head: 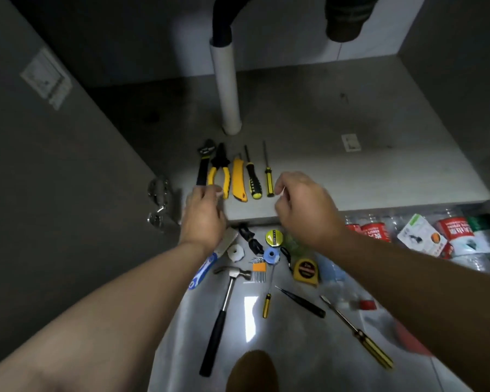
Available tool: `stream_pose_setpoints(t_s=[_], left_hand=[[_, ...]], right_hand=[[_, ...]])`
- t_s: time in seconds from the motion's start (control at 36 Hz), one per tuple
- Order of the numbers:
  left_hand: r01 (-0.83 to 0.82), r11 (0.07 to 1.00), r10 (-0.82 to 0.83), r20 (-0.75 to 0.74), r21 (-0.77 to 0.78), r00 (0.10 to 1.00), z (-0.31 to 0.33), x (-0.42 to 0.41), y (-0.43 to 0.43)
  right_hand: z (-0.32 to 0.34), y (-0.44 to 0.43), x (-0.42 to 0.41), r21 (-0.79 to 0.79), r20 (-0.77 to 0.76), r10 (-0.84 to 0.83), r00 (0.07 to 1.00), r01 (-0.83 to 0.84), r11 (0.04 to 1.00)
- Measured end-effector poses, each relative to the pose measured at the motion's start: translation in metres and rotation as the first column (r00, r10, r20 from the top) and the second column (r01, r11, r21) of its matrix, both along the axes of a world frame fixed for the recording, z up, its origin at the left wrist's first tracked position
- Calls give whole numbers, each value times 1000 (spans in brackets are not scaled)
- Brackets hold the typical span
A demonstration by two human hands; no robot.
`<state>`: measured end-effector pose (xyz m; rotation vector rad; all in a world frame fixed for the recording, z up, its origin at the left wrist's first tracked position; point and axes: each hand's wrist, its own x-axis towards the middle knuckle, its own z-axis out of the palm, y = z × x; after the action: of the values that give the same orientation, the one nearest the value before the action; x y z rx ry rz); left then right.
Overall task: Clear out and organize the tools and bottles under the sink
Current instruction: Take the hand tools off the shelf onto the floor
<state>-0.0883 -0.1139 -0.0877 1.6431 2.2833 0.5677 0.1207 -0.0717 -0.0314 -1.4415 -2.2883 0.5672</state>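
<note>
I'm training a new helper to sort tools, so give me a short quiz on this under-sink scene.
1. Which tool lies leftmost in the row on the cabinet floor? A pliers, B adjustable wrench, C utility knife.
2. True or false: the hammer lies inside the cabinet.
3. How many tools make up that row?

Key
1. B.
2. False. It lies on the tiled floor in front of the cabinet.
3. Five.
</note>
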Motion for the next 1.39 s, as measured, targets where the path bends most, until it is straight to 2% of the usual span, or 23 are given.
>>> stream_pose_setpoints(t_s=[0.06,0.11,0.19,0.31,0.5,0.64,0.81,0.92,1.08,1.19,1.28,1.39], left_hand=[[-91,996,92,26,-25,995,-1,-11,21],[-183,982,186,79,-43,979,-2,-20,40],[-336,939,342,135,-69,930,-4,-27,63],[-400,904,420,139,-153,897,-12,-34,81],[-430,882,445,40,-193,895,-31,-47,96],[-418,880,438,43,-225,898,-37,-48,98],[-441,870,455,13,-223,891,-36,-40,100],[-440,883,452,44,-164,891,-31,-30,95],[-460,886,460,223,-54,860,-20,-5,63],[-406,913,386,255,29,887,-15,21,21],[-315,948,293,263,48,919,-19,38,-23],[-205,978,206,221,-29,953,-30,55,-90]], right_hand=[[5,28,-9,-11,162,-38,986,40,999],[9,54,-17,-149,246,-46,968,84,985],[4,85,-25,-412,262,0,965,112,904],[-16,108,-35,-521,263,6,965,136,843],[-50,114,-53,-492,339,-63,939,234,838],[-62,107,-59,-433,307,-196,931,320,843],[-52,109,-52,-421,299,-224,928,339,841],[-36,108,-40,-428,254,-212,944,306,850],[-9,91,-26,-373,16,-231,973,221,901],[5,61,-19,-328,-79,-207,975,171,929],[8,24,-8,-312,-106,-184,977,143,939],[-2,-36,13,-405,-57,-106,993,75,911]])
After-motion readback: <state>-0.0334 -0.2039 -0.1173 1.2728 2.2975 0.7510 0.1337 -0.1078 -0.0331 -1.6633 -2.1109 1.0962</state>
